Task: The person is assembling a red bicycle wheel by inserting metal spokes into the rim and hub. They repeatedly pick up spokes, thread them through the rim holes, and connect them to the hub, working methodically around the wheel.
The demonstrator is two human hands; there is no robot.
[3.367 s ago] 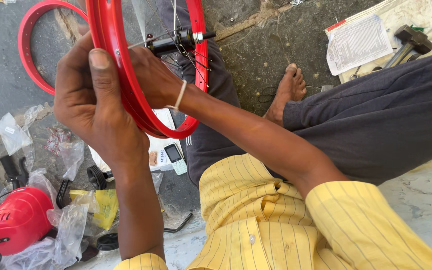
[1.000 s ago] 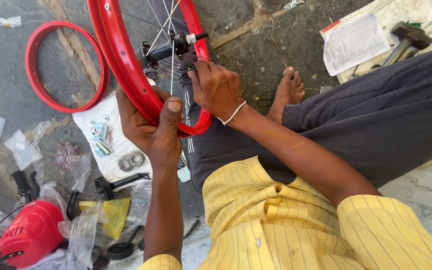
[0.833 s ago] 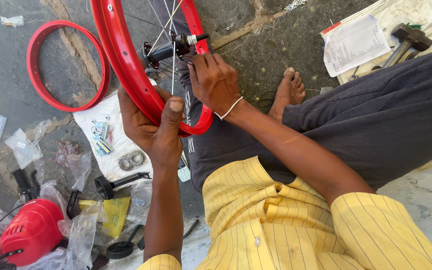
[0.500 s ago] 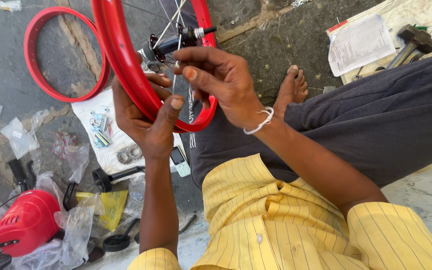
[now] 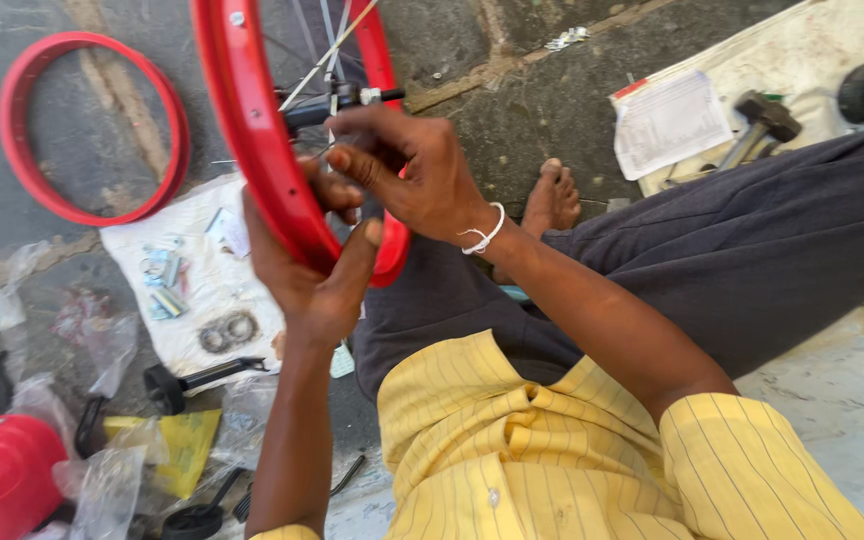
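Left hand (image 5: 307,275) fingers closed around red wheel rim (image 5: 252,140); right hand (image 5: 417,175) fingers curled, pinching a thin spoke (image 5: 337,50) near the hub (image 5: 337,100)

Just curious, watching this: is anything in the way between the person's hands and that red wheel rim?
Nothing visible. The left hand already grips the red wheel rim directly, and the right hand reaches inside it at the spokes near the hub.
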